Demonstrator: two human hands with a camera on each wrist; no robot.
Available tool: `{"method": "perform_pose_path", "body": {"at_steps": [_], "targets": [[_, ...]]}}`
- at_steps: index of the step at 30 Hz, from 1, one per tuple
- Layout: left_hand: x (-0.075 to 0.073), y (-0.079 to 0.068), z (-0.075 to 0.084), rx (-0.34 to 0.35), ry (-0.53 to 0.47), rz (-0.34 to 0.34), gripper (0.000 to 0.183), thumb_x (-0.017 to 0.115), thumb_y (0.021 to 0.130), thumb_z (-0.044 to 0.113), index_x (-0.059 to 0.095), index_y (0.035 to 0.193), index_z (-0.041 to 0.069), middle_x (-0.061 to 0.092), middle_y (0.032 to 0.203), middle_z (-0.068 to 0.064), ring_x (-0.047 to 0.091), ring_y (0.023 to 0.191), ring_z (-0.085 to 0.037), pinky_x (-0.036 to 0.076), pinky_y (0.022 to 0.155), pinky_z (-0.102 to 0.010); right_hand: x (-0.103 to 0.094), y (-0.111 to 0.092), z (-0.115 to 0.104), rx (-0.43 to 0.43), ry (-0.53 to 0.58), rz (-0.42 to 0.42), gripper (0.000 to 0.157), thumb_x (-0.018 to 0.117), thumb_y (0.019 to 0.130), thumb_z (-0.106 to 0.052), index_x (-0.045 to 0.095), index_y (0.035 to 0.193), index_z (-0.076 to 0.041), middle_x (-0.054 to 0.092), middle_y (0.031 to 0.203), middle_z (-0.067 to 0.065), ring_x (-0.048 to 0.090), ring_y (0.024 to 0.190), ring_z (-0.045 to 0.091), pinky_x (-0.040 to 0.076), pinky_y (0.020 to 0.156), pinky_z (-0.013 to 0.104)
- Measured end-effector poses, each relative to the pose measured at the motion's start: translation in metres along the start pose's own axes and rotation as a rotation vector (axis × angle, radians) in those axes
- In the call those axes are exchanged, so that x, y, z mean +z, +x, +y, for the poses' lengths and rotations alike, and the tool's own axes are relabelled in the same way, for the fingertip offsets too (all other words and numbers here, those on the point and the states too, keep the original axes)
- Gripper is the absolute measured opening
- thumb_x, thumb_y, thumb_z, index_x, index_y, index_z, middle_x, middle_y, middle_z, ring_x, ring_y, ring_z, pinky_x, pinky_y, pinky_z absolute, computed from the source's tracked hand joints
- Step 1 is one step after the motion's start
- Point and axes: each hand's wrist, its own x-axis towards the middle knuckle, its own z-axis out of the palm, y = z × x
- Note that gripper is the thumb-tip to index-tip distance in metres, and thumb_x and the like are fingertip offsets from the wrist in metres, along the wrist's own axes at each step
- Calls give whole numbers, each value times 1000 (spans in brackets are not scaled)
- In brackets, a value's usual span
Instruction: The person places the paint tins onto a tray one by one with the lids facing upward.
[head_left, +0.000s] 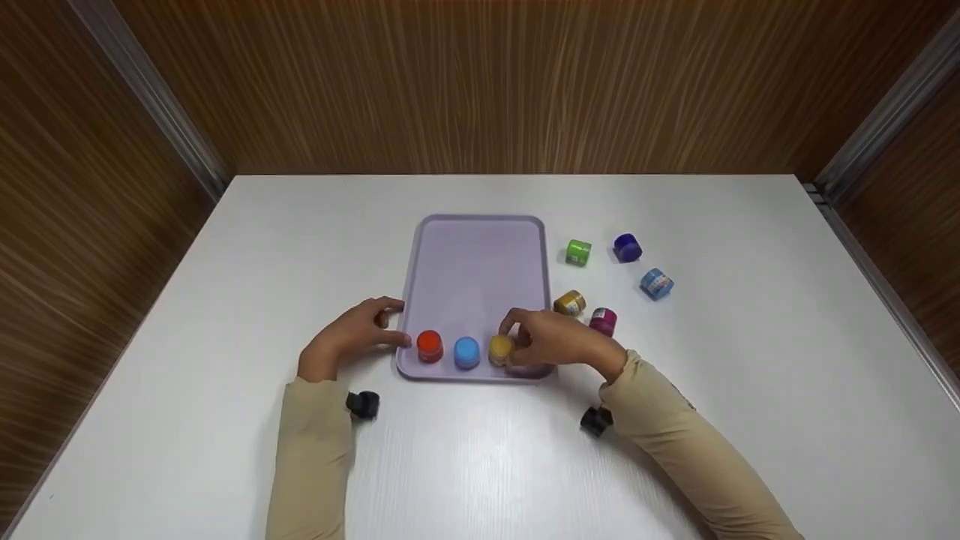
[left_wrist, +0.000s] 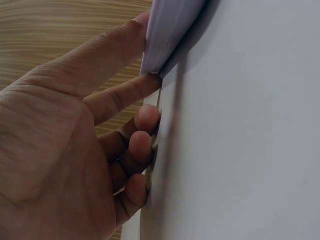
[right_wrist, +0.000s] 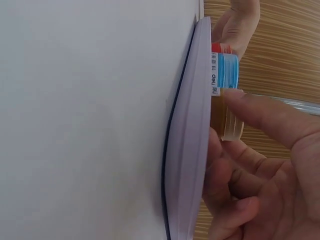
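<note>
My right hand (head_left: pixel 559 339) pinches a small yellow paint jar (head_left: pixel 500 347) between thumb and fingers, down at the near right of the lilac tray (head_left: pixel 480 277). In the right wrist view, the jar's clear lid (right_wrist: pixel 233 122) shows beside the thumb, low over the tray rim. A light blue paint jar (head_left: pixel 466 352) and a red paint jar (head_left: pixel 430 346) stand upright to its left, forming a row. My left hand (head_left: pixel 356 330) is at the tray's left edge, thumb over the rim; in the left wrist view its other fingers (left_wrist: pixel 140 145) are loosely bent beside it.
Right of the tray, several jars lie on the white table (head_left: pixel 465 465): green (head_left: pixel 578 253), purple (head_left: pixel 628 247), blue (head_left: pixel 657 283), ochre (head_left: pixel 570 303) and magenta (head_left: pixel 603 321). The magenta one is close behind my right hand. Wood-grain panels (head_left: pixel 510 90) enclose the back and sides.
</note>
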Motion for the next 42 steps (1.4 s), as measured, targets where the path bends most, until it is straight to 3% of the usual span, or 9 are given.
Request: {"method": "perform_pose_path", "body": {"at_steps": [8, 22, 32, 42], "targets": [[0, -1, 1, -3, 10, -1, 71, 75, 81, 35, 47, 141, 9, 49, 106, -10, 44, 102, -24, 36, 89, -39, -21, -12, 6, 25, 12, 25, 39, 70, 86, -18, 57, 120, -4, 66, 89, 10, 59, 73, 14, 47, 66, 26], [1, -1, 1, -6, -17, 9, 69, 75, 80, 34, 49, 140, 11, 50, 106, -10, 44, 101, -23, 36, 89, -38, -69, -46, 39, 22, 11, 133, 37, 69, 88, -19, 59, 118, -1, 60, 84, 7, 53, 72, 15, 44, 64, 27], [0, -3, 2, -10, -26, -1, 73, 76, 79, 37, 47, 141, 11, 52, 118, -13, 44, 108, -25, 37, 101, -44, -77, -60, 62, 30, 31, 89, 40, 68, 88, -17, 55, 123, -1, 60, 79, 5, 53, 71, 14, 44, 66, 26], [1, 1, 1, 3, 4, 2, 72, 75, 81, 37, 47, 141, 9, 51, 108, -12, 45, 102, -24, 38, 92, -41, -73, -69, 81, 55, 67, 32, 46, 67, 87, -13, 50, 129, -3, 61, 75, 5, 54, 72, 13, 45, 68, 24]]}}
